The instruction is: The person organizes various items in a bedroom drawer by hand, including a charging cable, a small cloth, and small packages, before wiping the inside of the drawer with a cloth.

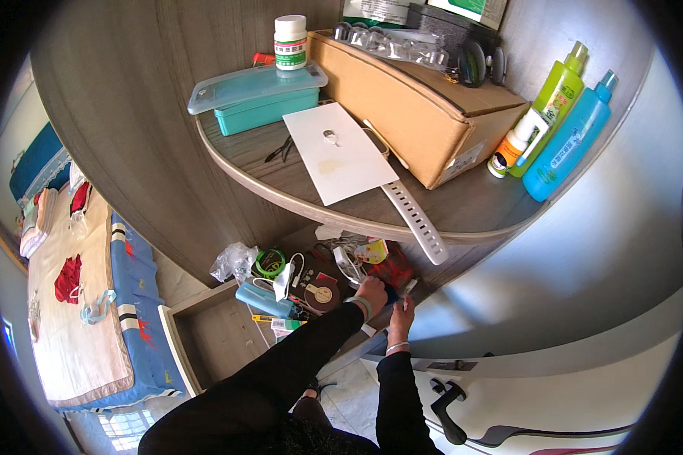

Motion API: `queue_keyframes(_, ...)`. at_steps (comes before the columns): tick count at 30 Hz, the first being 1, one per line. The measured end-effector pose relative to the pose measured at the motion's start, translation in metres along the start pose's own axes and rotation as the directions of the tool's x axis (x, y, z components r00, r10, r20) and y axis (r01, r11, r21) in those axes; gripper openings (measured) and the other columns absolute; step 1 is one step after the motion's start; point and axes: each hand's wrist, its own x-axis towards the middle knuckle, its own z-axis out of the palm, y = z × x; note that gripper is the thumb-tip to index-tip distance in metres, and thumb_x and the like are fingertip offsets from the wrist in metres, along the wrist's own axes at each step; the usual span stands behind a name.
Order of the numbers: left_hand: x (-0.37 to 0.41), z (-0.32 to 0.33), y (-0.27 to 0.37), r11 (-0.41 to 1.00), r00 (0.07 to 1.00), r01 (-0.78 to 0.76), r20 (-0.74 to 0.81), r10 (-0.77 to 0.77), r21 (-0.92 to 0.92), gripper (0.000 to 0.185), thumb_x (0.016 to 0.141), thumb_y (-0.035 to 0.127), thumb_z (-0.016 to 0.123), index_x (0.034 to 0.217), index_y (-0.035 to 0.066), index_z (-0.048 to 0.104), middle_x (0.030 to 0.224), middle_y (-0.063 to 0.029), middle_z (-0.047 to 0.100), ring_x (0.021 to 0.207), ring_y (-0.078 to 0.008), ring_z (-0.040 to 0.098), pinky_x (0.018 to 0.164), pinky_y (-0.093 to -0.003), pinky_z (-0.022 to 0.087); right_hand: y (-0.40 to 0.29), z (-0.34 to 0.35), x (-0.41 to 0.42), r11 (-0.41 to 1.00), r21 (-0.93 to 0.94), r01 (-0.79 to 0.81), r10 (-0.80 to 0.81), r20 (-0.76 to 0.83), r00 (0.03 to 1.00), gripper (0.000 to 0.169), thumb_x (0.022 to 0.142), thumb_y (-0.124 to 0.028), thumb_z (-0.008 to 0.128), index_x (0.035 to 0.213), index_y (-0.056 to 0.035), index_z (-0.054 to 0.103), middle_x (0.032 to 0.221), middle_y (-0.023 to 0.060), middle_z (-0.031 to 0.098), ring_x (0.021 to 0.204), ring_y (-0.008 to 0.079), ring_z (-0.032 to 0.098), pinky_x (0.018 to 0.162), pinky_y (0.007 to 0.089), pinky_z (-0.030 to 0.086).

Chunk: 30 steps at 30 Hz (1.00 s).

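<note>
My left hand (373, 293) reaches into the cluttered lower level, its fingers bent down beside a small dark blue thing (392, 293); they are partly hidden, and I cannot tell whether they grip it. Close on its right, my right hand (401, 318) pinches a small pale object (411, 285), too small to name. Just beyond both hands lie a dark red patterned bag (395, 266), a yellow printed packet (373, 251) and a white charger (340, 256) with tangled cables. A brown box with a round label (321, 293) sits left of my left hand.
Above juts a rounded shelf (250, 176) with a cardboard box (398, 114), teal container (267, 108), white card (341, 156), overhanging watch strap (415, 222) and spray bottles (569, 136). An open drawer (216, 341) stands lower left; a door handle (449, 409) is lower right, a bed (79, 352) far left.
</note>
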Motion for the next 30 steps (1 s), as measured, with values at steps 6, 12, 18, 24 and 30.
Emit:
queue_keyframes(6,0.010,-0.044,-0.023,0.978,0.976,0.109,-0.166,-0.138,-0.176,0.017,0.071,0.020,0.053,0.080,0.009,0.063,0.083,-0.0097,0.059,0.086,-0.0250,0.054,0.074,-0.0360,0.040,0.002,-0.013,0.004,0.964,0.264,-0.042,0.031,0.044,0.999,0.043,0.078,-0.002,0.049,0.120,0.0023,0.039,0.124,0.0086,0.041,0.119,0.0189,0.034,0.096,0.0290,0.026)
queue_keyframes(12,0.004,-0.071,-0.069,0.459,0.855,-0.021,-0.253,-0.452,-0.888,0.020,0.071,0.009,0.059,0.090,0.001,0.058,0.087,-0.0167,0.059,0.083,-0.0326,0.056,0.073,-0.0370,0.044,0.009,-0.017,0.017,0.962,0.258,-0.084,0.059,0.103,0.993,0.042,0.078,-0.003,0.050,0.119,0.0027,0.041,0.121,0.0108,0.044,0.114,0.0193,0.040,0.096,0.0297,0.029)
queue_keyframes(18,-0.025,-0.098,-0.092,-0.057,0.857,-0.108,-0.064,-0.511,-0.993,0.012,0.084,0.011,0.054,0.092,0.002,0.055,0.077,0.0016,0.055,0.068,-0.0068,0.051,0.059,-0.0231,0.044,-0.043,-0.006,-0.006,0.975,0.217,0.053,-0.061,0.028,0.998,0.038,0.080,-0.009,0.052,0.116,-0.0011,0.044,0.118,0.0120,0.046,0.108,0.0199,0.044,0.092,0.0320,0.034)
queue_keyframes(24,-0.080,-0.146,-0.102,-0.324,0.871,-0.255,-0.071,-0.487,-0.911,0.014,0.084,0.013,0.055,0.096,0.006,0.054,0.086,0.0016,0.055,0.076,-0.0070,0.051,0.068,-0.0243,0.043,-0.184,0.029,-0.085,0.937,0.348,0.012,-0.125,0.306,0.944,0.049,0.085,-0.033,0.050,0.125,-0.0073,0.038,0.120,0.0098,0.046,0.100,0.0216,0.050,0.081,0.0345,0.042)
queue_keyframes(30,-0.179,-0.190,-0.105,-0.245,0.896,-0.277,-0.158,-0.416,-0.929,0.017,0.084,0.012,0.054,0.098,0.001,0.052,0.086,0.0001,0.054,0.078,-0.0070,0.050,0.069,-0.0209,0.043,-0.252,0.097,-0.170,0.831,0.265,0.490,-0.554,0.479,0.680,0.050,0.085,-0.012,0.052,0.128,-0.0027,0.030,0.122,0.0132,0.042,0.101,0.0164,0.048,0.086,0.0281,0.041)
